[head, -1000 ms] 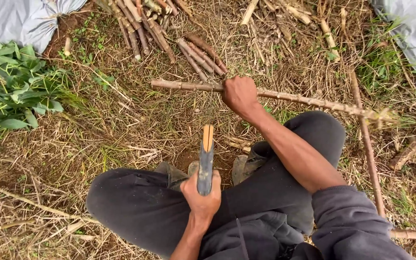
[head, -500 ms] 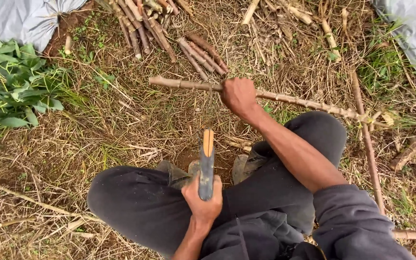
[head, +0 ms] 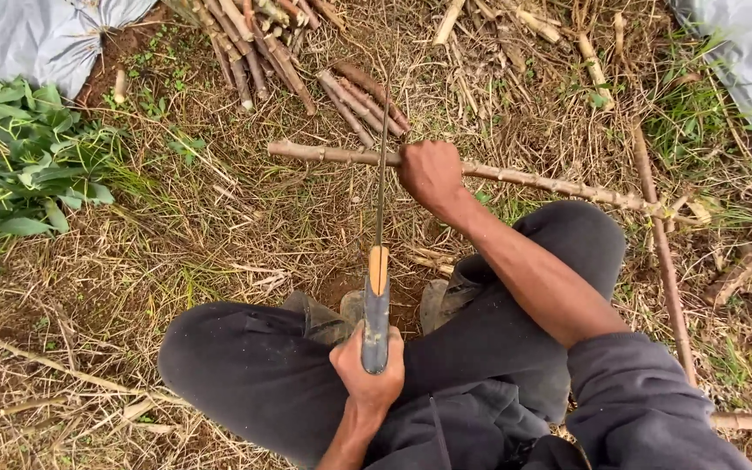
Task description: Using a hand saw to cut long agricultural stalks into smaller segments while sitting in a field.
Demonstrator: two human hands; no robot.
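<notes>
— Raised since a second ago, that long knife (head: pixel 378 261); thin blade now seen edge-on, reaching up the picture as far as the long stem (head: pixel 515 177); earlier only the handle and a short stub of it in view.

— And held how?

— Wrapped in the left hand (head: pixel 369 370), fingers curled tight about the dark grip with its orange strip; thumb side toward the camera; low in the picture, between the two knees of the dark trousers (head: pixel 254 374).

— Other hand?

— Right hand (head: pixel 431 174) closed over the long stem, knuckles up, fingers folded round it; same spot on the stem as before; arm stretched forward over the right knee.

— Whereabouts of the stem?

— Lying across the ground ahead of the knees, roughly level, thick pale end to the left, thinner end running off right toward an upright stick (head: pixel 661 252); blade tip crossing it just left of the gripping hand; touching or a little above, cannot tell.

— Around all that?

— Dry straw over the soil; heap of short cut stem pieces (head: pixel 258 48) at top, a few more (head: pixel 360 96) just beyond the stem; leafy green plant (head: pixel 23 174) at left; grey sheeting (head: pixel 28 39) in the top left corner, more of it top right; grey shoes (head: pixel 328 318) poking out near the knife handle.
</notes>
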